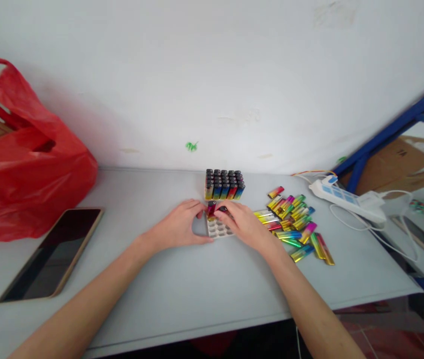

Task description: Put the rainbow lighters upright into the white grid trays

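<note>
A white tray with round holes [217, 230] lies on the table between my hands. One dark red and gold lighter [211, 209] with a black top stands upright in its back left corner. My left hand [182, 224] curves around the tray's left side, fingertips beside that lighter and thumb at the front corner, steadying it. My right hand [247, 224] pinches another black-topped lighter [222, 209] over the tray; its lower part is hidden by my fingers. Directly behind the tray stands a tight block of black-topped lighters [225, 185] with shiny coloured bodies.
Right of my right hand lies a loose pile of shiny multicoloured lighter-shaped pieces [298, 219]. A white power strip [346, 199] with cables is farther right, near a blue metal frame [395, 127]. A phone [53, 254] and red plastic bag [28, 164] are at left.
</note>
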Available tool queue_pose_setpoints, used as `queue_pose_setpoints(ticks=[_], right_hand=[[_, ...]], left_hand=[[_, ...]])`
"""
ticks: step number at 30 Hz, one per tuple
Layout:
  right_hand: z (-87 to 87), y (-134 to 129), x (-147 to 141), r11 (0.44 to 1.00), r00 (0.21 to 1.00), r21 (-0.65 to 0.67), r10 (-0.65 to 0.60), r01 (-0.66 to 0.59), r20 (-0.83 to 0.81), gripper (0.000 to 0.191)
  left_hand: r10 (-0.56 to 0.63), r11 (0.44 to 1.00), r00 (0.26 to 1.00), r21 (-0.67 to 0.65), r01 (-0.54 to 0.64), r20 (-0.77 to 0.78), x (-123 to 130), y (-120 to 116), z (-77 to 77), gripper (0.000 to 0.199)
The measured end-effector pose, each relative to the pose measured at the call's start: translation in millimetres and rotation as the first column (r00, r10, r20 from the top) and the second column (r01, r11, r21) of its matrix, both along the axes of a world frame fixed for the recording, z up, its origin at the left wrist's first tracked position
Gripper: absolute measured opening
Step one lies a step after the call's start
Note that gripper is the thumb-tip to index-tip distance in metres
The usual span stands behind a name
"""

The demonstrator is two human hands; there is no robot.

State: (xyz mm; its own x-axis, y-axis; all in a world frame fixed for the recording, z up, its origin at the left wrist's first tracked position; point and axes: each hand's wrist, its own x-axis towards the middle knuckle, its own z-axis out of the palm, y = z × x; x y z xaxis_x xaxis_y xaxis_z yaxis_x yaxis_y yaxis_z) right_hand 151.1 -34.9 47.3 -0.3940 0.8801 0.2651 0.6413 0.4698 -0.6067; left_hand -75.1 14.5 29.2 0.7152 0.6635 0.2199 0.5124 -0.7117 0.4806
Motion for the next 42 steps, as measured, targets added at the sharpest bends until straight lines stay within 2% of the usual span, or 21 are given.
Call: queue_pose_setpoints(ticks=[3, 7, 10, 14, 17, 20, 23, 27, 33, 37, 39, 42], right_hand=[[1.9, -0.1, -1.1, 0.997, 0.994, 0.070, 0.035, -0.043, 0.099, 0.025], [3.8, -1.5, -11.4, 0.983, 0.957, 0.165, -0.122, 0.080, 0.264, 0.032], [2.4, -2.4, -20.4, 0.964, 0.913, 0.192, -0.241, 0.185, 0.330, 0.039], [-0.6, -1.7, -21.8, 0.971, 0.918, 0.163, -0.223, 0.177, 0.329, 0.047], [3.9, -0.7, -5.6, 0.985, 0.966, 0.111, -0.156, 0.135, 0.207, 0.041], [12.2, -2.7, 29.5, 0.985, 0.983, 0.096, -0.151, 0.141, 0.107, 0.029], [16.4, -9.3, 73.5, 0.983, 0.954, 0.081, -0.178, 0.163, 0.240, 0.020], [16.2, -17.3, 113.9, 0.990, 0.893, 0.001, -0.125, 0.138, 0.432, 0.024], [13.9, -7.0, 120.0, 0.997, 0.871, -0.024, -0.048, 0.068, 0.489, 0.020], [13.8, -2.3, 116.4, 0.994, 0.864, -0.049, -0.057, 0.094, 0.500, 0.012], [17.0, -4.9, 115.4, 0.993, 0.899, -0.019, -0.094, 0.113, 0.429, 0.011], [23.1, -10.0, 111.7, 0.981, 0.961, -0.018, -0.188, 0.196, 0.204, 0.018]], left_hand=[[-0.009, 1.000, 1.000, -0.001, 0.009, 0.005, 0.0, 0.7, -0.7, 0.051], [-0.019, 1.000, 1.000, 0.003, 0.019, -0.002, 0.6, 1.3, -0.6, 0.049], [-0.024, 1.000, 1.000, -0.005, 0.024, 0.003, 1.2, 1.8, -0.6, 0.050], [-0.020, 1.000, 1.000, -0.008, 0.020, -0.002, 1.5, 3.2, -1.2, 0.047], [-0.008, 1.000, 1.000, -0.011, 0.008, 0.005, 1.3, 4.0, -0.6, 0.047], [0.002, 1.000, 1.000, -0.019, -0.001, 0.009, 0.9, 4.2, 1.2, 0.049], [0.000, 1.000, 1.000, -0.028, 0.000, 0.002, 0.8, 4.0, 2.9, 0.050], [-0.007, 1.000, 1.000, -0.029, 0.007, 0.005, 1.1, 3.4, 3.0, 0.051], [0.001, 1.000, 1.000, -0.020, -0.001, 0.010, 0.6, 2.9, 1.5, 0.051], [-0.009, 1.000, 1.000, -0.012, 0.009, 0.022, 0.3, 3.6, 0.2, 0.052], [-0.010, 1.000, 0.999, -0.013, 0.011, 0.030, 0.2, 4.0, -0.5, 0.051], [-0.019, 1.000, 1.000, -0.014, 0.019, 0.023, -0.3, 4.3, -0.9, 0.050]])
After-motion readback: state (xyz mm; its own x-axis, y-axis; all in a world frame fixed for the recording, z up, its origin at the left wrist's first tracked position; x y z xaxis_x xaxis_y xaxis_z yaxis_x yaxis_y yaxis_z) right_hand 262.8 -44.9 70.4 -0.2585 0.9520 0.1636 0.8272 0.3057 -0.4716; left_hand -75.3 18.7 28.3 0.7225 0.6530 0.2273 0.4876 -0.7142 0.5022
